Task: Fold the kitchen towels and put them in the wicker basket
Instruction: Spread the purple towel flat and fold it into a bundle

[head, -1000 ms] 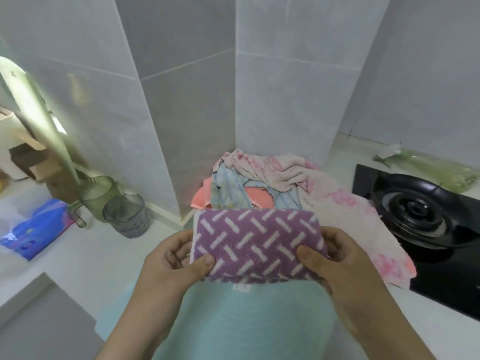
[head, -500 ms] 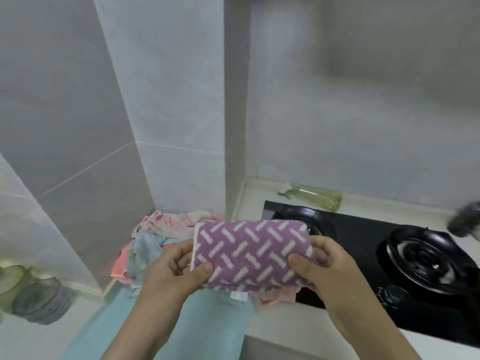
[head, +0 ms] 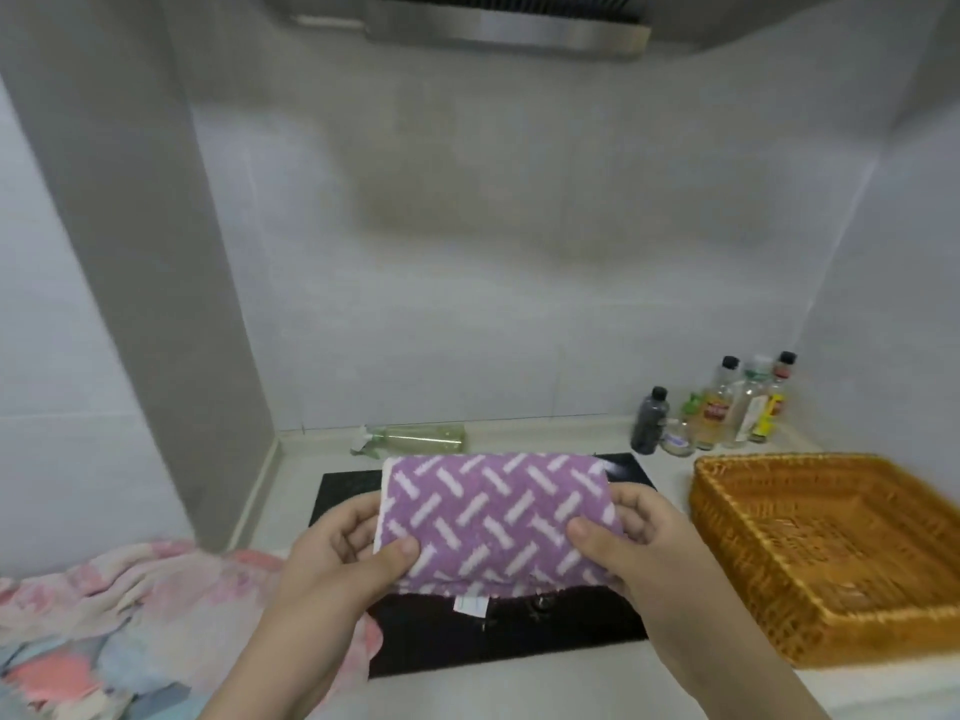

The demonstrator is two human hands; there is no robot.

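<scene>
Both hands, left hand (head: 343,550) and right hand (head: 631,532), pinch the folded towel (head: 493,517) by its ends above the stove (head: 509,636). The basket (head: 831,553) sits right of the grip, seemingly empty. Letting 1 end go early could undo the fold.

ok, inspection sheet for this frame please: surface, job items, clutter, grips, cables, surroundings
surface: pale countertop with a black hob set into it.
job's things: purple towel, folded, held over the hob; wicker basket on the counter to its right, no towel seen in it; pile of towels, unfolded, lower left.
clutter: spray bottle lying on its side behind the hob; bottles standing in the back right corner.
grips: left hand and right hand each pinch one end of the purple towel, thumb on top.
cables: nothing seen.
surroundings: tiled wall; range hood overhead.
</scene>
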